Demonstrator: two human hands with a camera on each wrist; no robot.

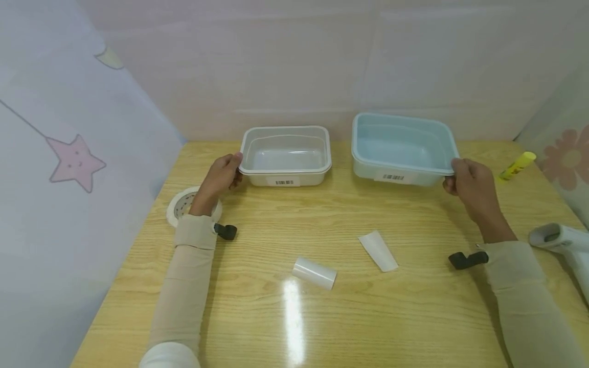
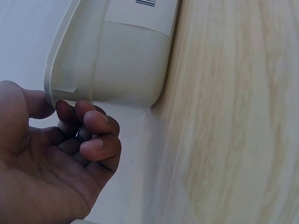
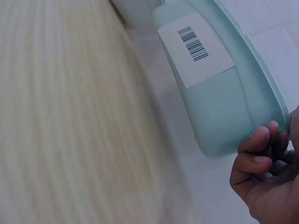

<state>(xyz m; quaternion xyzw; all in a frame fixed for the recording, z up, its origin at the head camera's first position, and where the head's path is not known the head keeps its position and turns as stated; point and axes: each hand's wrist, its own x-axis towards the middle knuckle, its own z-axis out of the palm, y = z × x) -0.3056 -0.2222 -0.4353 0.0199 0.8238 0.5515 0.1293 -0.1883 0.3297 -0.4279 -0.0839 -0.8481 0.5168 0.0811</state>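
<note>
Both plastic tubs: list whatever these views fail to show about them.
- White rectangular plastic tub: barcode label too small in the head view, cut off by the left wrist frame's top edge.
- Pale blue rectangular plastic tub: head view hides its underside; right wrist view hides its interior.

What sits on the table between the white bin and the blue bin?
Nothing: in the head view the gap between the white bin and the blue bin is bare wooden table. The small white roll and white tube lie nearer the person.

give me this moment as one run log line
left hand: grips white tub rim, left corner | right hand: grips blue tub rim, right corner | both tubs: empty | table: white roll, flat tube near front
</note>
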